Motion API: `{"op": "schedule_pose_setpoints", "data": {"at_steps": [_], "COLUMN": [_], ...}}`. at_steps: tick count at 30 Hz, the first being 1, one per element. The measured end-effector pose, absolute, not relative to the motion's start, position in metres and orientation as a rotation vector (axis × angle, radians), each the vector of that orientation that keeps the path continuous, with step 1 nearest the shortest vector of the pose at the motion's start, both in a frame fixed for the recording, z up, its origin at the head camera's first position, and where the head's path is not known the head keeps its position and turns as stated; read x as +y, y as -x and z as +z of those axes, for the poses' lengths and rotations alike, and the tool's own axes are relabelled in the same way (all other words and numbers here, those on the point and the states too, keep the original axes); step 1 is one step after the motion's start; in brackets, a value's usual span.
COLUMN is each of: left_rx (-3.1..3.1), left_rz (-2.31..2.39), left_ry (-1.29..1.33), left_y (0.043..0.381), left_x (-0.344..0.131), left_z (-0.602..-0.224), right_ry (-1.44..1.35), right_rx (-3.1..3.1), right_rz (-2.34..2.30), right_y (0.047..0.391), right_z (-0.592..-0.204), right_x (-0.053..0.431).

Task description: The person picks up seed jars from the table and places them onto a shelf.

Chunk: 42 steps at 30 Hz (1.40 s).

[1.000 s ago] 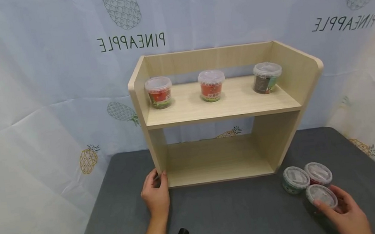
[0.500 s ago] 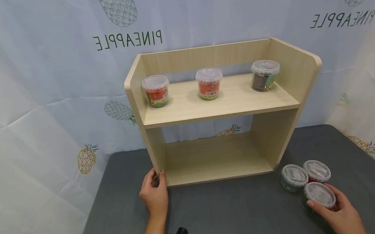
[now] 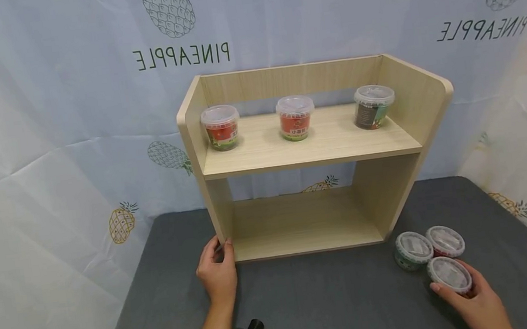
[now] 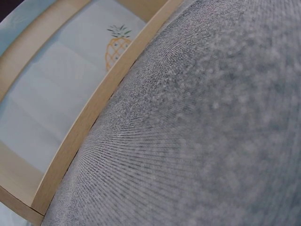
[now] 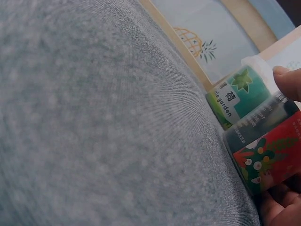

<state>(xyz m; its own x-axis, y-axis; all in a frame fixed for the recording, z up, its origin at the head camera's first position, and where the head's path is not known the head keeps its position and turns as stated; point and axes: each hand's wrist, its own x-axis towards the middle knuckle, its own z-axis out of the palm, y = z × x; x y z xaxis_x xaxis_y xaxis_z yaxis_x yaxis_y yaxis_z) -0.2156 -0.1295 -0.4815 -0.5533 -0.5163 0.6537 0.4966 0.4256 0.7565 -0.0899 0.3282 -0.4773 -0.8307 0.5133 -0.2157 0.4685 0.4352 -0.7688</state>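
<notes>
My left hand (image 3: 219,277) grips the lower left front corner of a pale wooden two-tier shelf (image 3: 312,156), thumb on the front edge and fingers along the outer side. At the right, my right hand (image 3: 480,302) holds a small clear-lidded plastic cup (image 3: 450,275) between thumb and fingers. Its label is red and dark in the right wrist view, where the cup stands upright close to the cloth. Touching or close behind it are a green-labelled cup (image 3: 413,250) and another red one (image 3: 445,241). The left hand is outside the left wrist view.
On the upper tier stand two red-labelled cups (image 3: 223,135) (image 3: 295,126) and a dark-labelled cup (image 3: 373,114), spaced apart. The lower tier (image 3: 305,225) holds nothing visible. Dark grey cloth (image 3: 330,304) covers the table, and a pineapple-print curtain (image 3: 52,130) hangs behind.
The right hand has shifted slightly left and up around the front cup, which has moved little. The left hand stays at the shelf corner; the whole view has tilted slightly.
</notes>
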Motion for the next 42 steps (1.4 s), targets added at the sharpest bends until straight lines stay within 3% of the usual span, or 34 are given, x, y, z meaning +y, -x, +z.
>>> {"op": "schedule_pose_setpoints", "data": {"at_steps": [9,27,35,42], "left_rx": [-1.715,-1.712,-1.710,-1.707], "left_rz": [-1.301,-1.299,-1.299,-1.299], "left_ry": [-0.022,-0.032,-0.005,-0.015], "left_y": [0.201,0.202,0.200,0.209], "left_x": [-0.121,-0.123,-0.121,-0.126], "left_z": [-0.454,-0.456,-0.454,-0.472], "right_ry": [0.921,0.924,0.624,0.213], "right_rx": [-2.584,-2.269,-2.168,-2.058], "right_rz": [1.359,1.342,1.316,1.451], "right_y": [0.090,0.082,0.088,0.115], "right_z": [-0.477,-0.463,-0.453,-0.438], "right_x": [0.326,0.307,0.280,0.240]}}
